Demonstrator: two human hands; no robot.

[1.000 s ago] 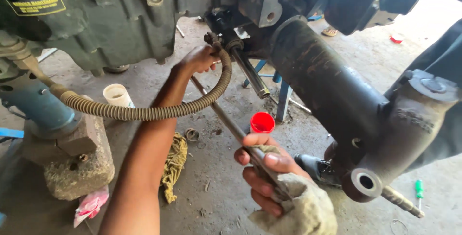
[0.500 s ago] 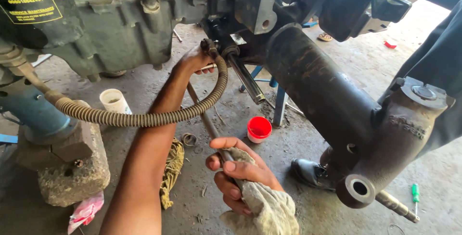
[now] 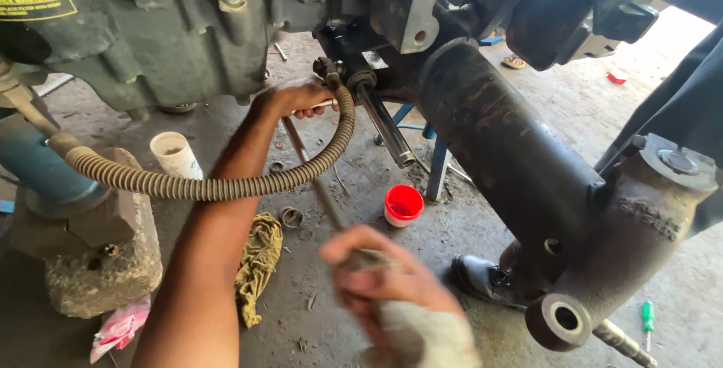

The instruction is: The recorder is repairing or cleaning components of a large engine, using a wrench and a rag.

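My left hand reaches up under a greasy machine body and grips the far end of a long thin metal rod beside a hose fitting. My right hand, blurred by motion, is closed around the near end of the same rod and holds a pale rag. A coiled spring-wrapped hose curves under my left forearm up to the fitting. A shiny piston rod slants down from the machine next to my left hand.
A thick dark axle tube runs down to a knuckle casting at right. On the concrete floor stand a red cap, a white cup, a yellow rag, a stone block and a blue stand. A green screwdriver lies far right.
My right hand has slid along the rod toward me and lower in view, now blurred. My left hand stays at the fitting. The view has moved closer.
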